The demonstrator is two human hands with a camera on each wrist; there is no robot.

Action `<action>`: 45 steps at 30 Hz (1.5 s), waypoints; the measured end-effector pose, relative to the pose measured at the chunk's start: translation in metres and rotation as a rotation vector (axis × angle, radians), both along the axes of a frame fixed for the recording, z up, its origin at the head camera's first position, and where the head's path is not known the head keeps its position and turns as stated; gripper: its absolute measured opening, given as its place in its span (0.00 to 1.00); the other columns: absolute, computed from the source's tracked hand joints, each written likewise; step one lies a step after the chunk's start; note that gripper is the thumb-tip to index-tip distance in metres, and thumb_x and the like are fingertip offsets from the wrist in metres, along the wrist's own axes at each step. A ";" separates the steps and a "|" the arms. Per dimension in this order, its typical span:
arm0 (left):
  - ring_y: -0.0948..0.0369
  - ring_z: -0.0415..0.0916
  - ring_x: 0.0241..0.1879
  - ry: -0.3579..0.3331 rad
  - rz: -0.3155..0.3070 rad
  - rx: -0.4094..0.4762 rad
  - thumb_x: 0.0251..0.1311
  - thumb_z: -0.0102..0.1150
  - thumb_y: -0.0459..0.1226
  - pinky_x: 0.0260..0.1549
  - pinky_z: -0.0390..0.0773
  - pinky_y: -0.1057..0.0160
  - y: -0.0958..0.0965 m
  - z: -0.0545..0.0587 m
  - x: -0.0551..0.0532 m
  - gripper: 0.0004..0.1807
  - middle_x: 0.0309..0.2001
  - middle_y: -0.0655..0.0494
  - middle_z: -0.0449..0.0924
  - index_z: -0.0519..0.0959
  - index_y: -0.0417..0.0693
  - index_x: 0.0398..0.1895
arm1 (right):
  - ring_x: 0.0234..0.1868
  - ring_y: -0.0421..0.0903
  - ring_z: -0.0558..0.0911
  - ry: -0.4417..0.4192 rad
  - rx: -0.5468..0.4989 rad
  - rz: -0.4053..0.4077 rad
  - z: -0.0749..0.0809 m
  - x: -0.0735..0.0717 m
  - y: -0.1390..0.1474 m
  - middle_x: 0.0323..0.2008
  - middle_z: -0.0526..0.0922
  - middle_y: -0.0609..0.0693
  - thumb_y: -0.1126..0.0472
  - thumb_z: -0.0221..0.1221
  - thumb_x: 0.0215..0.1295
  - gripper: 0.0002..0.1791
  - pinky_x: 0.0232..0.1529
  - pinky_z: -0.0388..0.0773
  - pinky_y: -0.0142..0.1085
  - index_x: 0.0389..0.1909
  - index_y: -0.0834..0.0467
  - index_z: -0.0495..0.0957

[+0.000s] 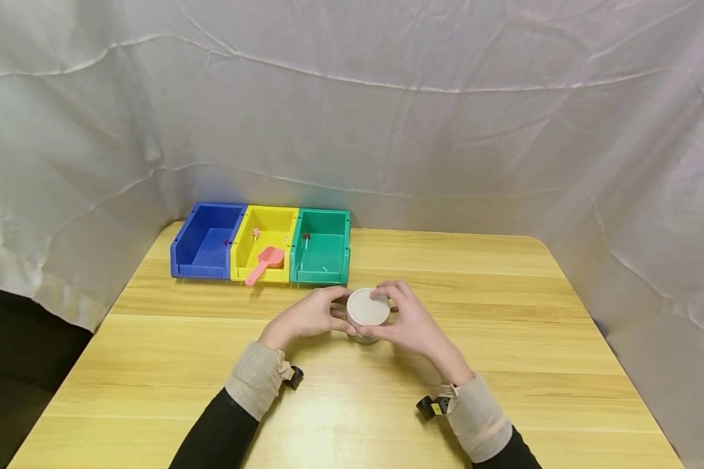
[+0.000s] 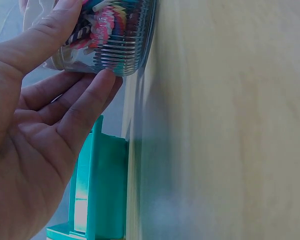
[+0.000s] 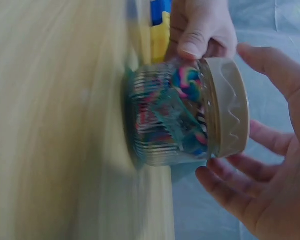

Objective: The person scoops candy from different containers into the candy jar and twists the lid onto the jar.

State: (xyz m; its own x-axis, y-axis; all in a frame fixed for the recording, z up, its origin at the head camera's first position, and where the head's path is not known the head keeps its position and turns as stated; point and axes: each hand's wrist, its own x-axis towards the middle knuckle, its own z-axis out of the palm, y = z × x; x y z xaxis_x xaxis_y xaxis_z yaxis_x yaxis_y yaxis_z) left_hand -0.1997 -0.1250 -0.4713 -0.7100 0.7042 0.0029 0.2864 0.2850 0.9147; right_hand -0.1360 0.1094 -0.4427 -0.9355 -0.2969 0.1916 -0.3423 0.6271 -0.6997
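A clear ribbed jar (image 3: 162, 125) with a beige lid (image 1: 368, 306) stands upright on the wooden table, full of colourful swirled pieces. My left hand (image 1: 311, 316) holds the jar's body from the left, its thumb on the near side and fingers behind, as the left wrist view shows. From the right, my right hand (image 1: 410, 326) curves round the lid, thumb at the near rim and fingertips on the top and far edge. In the right wrist view, the lid sits on the jar's mouth between the spread thumb and fingers.
Behind the jar and to the left stand a blue bin (image 1: 202, 271), a yellow bin (image 1: 243, 275) and a green bin (image 1: 322, 277) side by side. A pink scoop (image 1: 263, 264) leans over the yellow bin's front. Small stick-like sweets lie in the bins. Grey cloth hangs behind the table.
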 end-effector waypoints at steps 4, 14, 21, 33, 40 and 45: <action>0.50 0.80 0.60 0.009 0.000 -0.004 0.54 0.78 0.30 0.53 0.81 0.65 0.000 0.000 0.000 0.38 0.61 0.43 0.78 0.71 0.35 0.69 | 0.69 0.61 0.72 0.029 0.034 0.079 0.002 -0.001 0.005 0.73 0.70 0.58 0.56 0.77 0.53 0.41 0.64 0.73 0.60 0.69 0.60 0.75; 0.49 0.80 0.60 0.000 -0.003 0.001 0.55 0.78 0.30 0.53 0.81 0.65 -0.001 0.001 0.001 0.38 0.61 0.43 0.78 0.71 0.34 0.69 | 0.72 0.62 0.70 0.036 0.097 0.097 0.003 0.001 0.003 0.74 0.71 0.56 0.57 0.75 0.56 0.42 0.68 0.68 0.62 0.72 0.60 0.71; 0.49 0.80 0.60 -0.008 0.002 -0.004 0.55 0.77 0.30 0.53 0.82 0.65 -0.001 0.001 0.001 0.38 0.63 0.42 0.77 0.71 0.34 0.69 | 0.64 0.58 0.77 0.067 0.108 -0.017 0.001 0.001 -0.002 0.65 0.77 0.56 0.51 0.80 0.52 0.42 0.62 0.75 0.58 0.67 0.63 0.77; 0.50 0.80 0.61 0.000 -0.006 0.002 0.57 0.76 0.29 0.54 0.81 0.65 -0.001 0.000 0.000 0.37 0.62 0.42 0.77 0.71 0.33 0.69 | 0.59 0.57 0.75 0.089 0.103 -0.100 -0.003 0.001 -0.010 0.59 0.76 0.59 0.47 0.84 0.44 0.45 0.56 0.77 0.55 0.62 0.63 0.79; 0.49 0.80 0.60 0.008 -0.001 -0.008 0.55 0.77 0.30 0.53 0.82 0.65 -0.001 0.002 0.001 0.38 0.62 0.41 0.78 0.71 0.33 0.69 | 0.73 0.63 0.68 0.053 0.089 0.046 0.002 0.001 0.003 0.73 0.68 0.61 0.53 0.75 0.58 0.45 0.68 0.66 0.64 0.73 0.64 0.69; 0.49 0.80 0.60 0.001 0.004 -0.015 0.55 0.77 0.30 0.53 0.82 0.65 0.000 0.002 0.002 0.38 0.62 0.42 0.78 0.71 0.34 0.69 | 0.74 0.63 0.68 0.029 0.119 0.097 0.002 0.001 0.009 0.74 0.69 0.59 0.56 0.72 0.61 0.41 0.69 0.65 0.64 0.73 0.63 0.70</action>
State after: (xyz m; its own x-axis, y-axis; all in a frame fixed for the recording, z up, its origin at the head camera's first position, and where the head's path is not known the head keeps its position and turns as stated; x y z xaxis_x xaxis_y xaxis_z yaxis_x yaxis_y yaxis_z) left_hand -0.1982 -0.1253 -0.4693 -0.7130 0.7012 -0.0066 0.2862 0.2996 0.9101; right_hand -0.1353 0.1180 -0.4409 -0.8959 -0.4076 0.1765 -0.4244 0.6682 -0.6111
